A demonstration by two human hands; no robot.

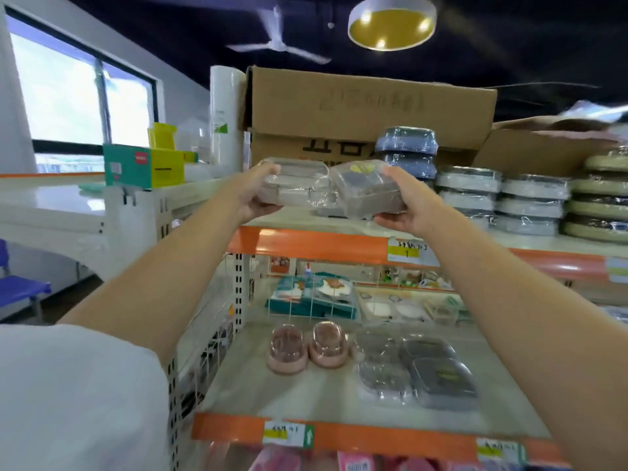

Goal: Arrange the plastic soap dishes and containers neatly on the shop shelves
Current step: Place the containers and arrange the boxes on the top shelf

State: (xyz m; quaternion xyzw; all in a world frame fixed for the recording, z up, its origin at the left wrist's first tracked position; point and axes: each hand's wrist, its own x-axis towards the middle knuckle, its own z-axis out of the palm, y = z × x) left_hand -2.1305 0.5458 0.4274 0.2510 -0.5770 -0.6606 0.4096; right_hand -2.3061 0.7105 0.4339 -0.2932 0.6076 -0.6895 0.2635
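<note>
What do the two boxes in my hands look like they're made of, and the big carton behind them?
Left box: pale plastic, apparently under a clear glossy wrap, which crinkles and glints. Right box: clear plastic lid over a darker base, probably wrapped too. Carton: brown cardboard, matte, with creased flaps.

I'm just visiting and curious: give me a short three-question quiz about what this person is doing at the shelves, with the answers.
1. True or false: both hands are holding something.
2. Which items sit at the front left of the lower shelf? A) pink domed containers B) yellow boxes C) blue stools
3. Fill in: the big item behind the stacks on the top shelf is a ______ box.

Key
1. True: the left hand grips a pale wrapped soap dish, the right hand a clear-lidded grey container.
2. A: the pink domed containers on the lower shelf.
3. Cardboard: the cardboard box behind the wrapped stacks on the top shelf.
</note>
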